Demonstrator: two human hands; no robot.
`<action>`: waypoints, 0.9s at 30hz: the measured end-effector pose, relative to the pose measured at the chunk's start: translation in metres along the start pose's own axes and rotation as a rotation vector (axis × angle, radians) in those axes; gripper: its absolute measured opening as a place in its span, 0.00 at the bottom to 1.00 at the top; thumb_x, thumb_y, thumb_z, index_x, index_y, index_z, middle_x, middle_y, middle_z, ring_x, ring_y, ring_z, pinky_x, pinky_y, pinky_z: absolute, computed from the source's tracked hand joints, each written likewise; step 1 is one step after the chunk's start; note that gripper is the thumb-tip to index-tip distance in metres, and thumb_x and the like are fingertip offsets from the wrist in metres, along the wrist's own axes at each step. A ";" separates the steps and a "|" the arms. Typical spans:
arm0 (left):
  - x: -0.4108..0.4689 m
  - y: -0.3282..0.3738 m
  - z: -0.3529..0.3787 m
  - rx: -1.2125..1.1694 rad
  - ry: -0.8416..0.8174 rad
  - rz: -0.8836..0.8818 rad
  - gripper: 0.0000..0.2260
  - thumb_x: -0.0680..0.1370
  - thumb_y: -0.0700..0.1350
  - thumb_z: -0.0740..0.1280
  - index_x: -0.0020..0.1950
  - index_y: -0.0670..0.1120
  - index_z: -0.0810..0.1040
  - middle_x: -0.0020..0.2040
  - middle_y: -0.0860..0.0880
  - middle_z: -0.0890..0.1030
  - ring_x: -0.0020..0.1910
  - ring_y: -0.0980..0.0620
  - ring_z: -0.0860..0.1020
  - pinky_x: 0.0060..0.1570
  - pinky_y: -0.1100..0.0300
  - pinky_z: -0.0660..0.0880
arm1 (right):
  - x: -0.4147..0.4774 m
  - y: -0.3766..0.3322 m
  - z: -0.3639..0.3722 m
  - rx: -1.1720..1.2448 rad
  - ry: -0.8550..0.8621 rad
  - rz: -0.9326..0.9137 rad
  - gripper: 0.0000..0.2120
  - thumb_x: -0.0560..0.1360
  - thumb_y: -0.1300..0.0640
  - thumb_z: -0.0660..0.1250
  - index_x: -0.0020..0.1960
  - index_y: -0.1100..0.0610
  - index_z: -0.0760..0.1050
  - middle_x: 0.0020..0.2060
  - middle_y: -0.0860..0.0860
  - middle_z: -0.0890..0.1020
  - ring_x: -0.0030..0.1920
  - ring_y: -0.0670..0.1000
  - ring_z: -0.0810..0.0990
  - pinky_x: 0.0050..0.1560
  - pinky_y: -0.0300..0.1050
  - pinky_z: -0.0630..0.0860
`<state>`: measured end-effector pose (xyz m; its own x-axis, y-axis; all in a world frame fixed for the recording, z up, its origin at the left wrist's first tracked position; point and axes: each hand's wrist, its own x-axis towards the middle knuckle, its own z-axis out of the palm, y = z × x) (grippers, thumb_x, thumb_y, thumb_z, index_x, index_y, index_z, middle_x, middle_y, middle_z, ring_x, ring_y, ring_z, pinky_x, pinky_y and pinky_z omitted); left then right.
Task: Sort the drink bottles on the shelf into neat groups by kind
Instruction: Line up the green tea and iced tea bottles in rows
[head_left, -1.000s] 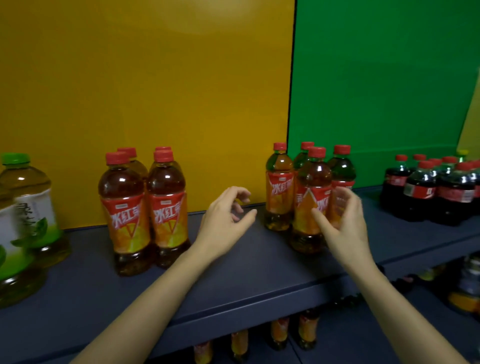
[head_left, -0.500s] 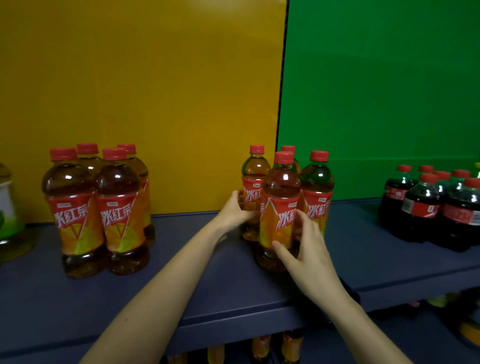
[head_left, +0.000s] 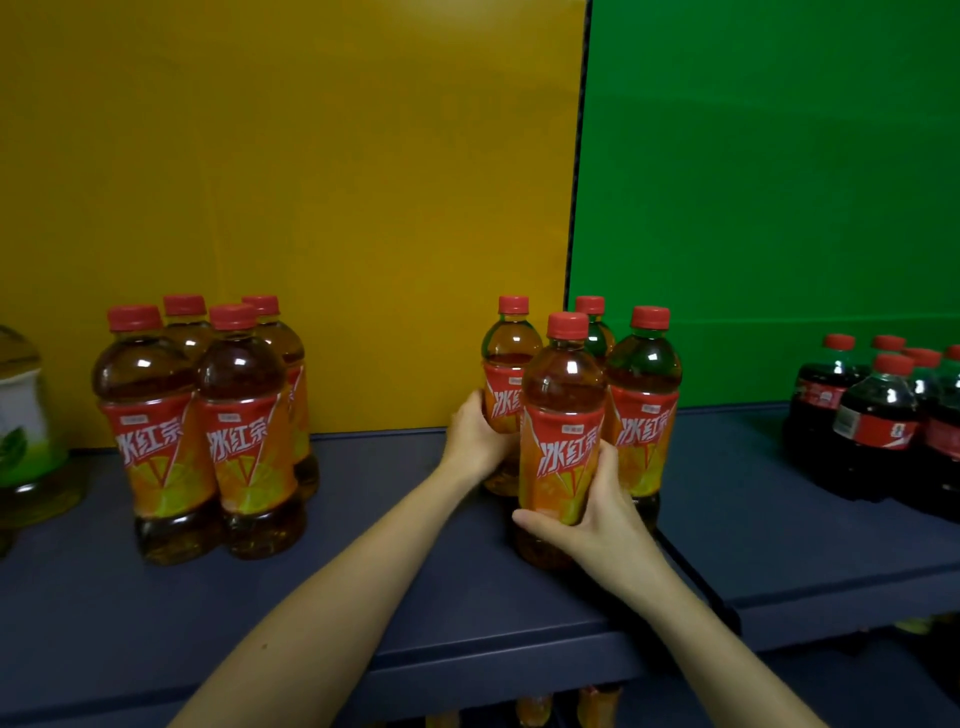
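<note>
Both hands were on the middle cluster of iced red tea bottles. The right hand was wrapped around the lower half of the front iced tea bottle, thumb across the front under the label, fingers curled round the right side, so pretty much clamped on it. The left hand was cupped on the left side of the back-left iced tea bottle, fingers closed against the label; its thumb was hidden, so I couldn't see how far round the grip went.

Both bottles stood upright, red caps pointing straight up, long axis vertical, bases down on the dark blue shelf. Labels faced the camera. Two more of the same kind sat right behind and beside them: the back-right bottle and the right bottle, all packed tight at the seam between the yellow back panel and the green back panel.

Well off to the left was another tight group of four iced tea bottles, also upright. At the far left edge, a green tea bottle was partly cut off. On the right, a bunch of cola bottles with red caps stood apart from the rest.
</note>
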<state>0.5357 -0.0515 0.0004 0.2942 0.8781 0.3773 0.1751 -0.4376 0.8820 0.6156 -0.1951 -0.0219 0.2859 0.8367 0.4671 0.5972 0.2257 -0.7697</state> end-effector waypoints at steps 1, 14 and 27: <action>-0.002 -0.001 -0.004 0.010 0.030 0.009 0.20 0.70 0.43 0.74 0.59 0.42 0.73 0.55 0.46 0.79 0.52 0.50 0.78 0.48 0.58 0.75 | 0.000 0.001 0.002 -0.010 0.013 -0.023 0.39 0.65 0.52 0.76 0.64 0.47 0.53 0.51 0.34 0.68 0.50 0.36 0.71 0.45 0.24 0.68; -0.020 -0.028 -0.096 0.179 0.260 -0.013 0.31 0.62 0.46 0.79 0.60 0.42 0.71 0.56 0.44 0.79 0.56 0.46 0.77 0.57 0.49 0.74 | 0.057 -0.032 0.044 0.172 -0.103 -0.061 0.40 0.68 0.54 0.74 0.69 0.53 0.52 0.58 0.46 0.69 0.59 0.44 0.69 0.56 0.40 0.67; -0.018 -0.039 -0.122 0.033 0.286 -0.092 0.30 0.63 0.41 0.79 0.61 0.44 0.70 0.56 0.45 0.78 0.56 0.47 0.76 0.58 0.50 0.74 | 0.103 -0.008 0.092 0.243 -0.308 -0.001 0.38 0.67 0.56 0.75 0.67 0.49 0.53 0.57 0.45 0.70 0.60 0.45 0.70 0.56 0.40 0.68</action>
<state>0.4095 -0.0264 -0.0060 0.0002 0.9313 0.3642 0.2207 -0.3553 0.9083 0.5711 -0.0648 -0.0081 0.0253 0.9387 0.3439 0.3915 0.3072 -0.8674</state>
